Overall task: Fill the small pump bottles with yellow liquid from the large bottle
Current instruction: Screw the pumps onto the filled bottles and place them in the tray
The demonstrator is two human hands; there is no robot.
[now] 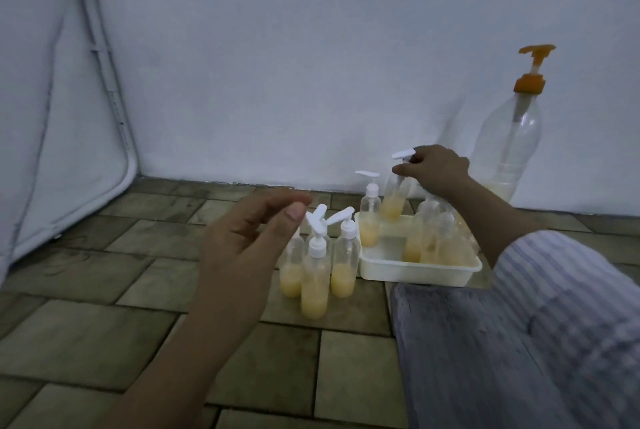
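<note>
White pump head pinched in your right hand (434,174): you grip the neck of a small bottle (394,198), lifted clear above the tray (415,271). Bottle hangs upright, long axis vertical, roughly a third yellow.

Key relation: large bottle (509,148) stands behind and to the right of that hand, against the wall, near but not touching. Its orange pump (535,65) sits well above the small bottle's top. Right hand is far nearer it than the left. Large bottle looks nearly drained, only a low yellow layer.

Your left hand (249,241) hovers released, fingers loosely bent, holding nothing, just in front of three small bottles (317,266) standing on the tiled floor (104,324), all part-filled.

In the tray: one more capped bottle (370,217) at the back left corner, others blurred under your right forearm, count unclear. They crowd the path back down; watch the set-down, I'd judge.

Your striped sleeve (561,290) and knee (467,352) lie to the right.
</note>
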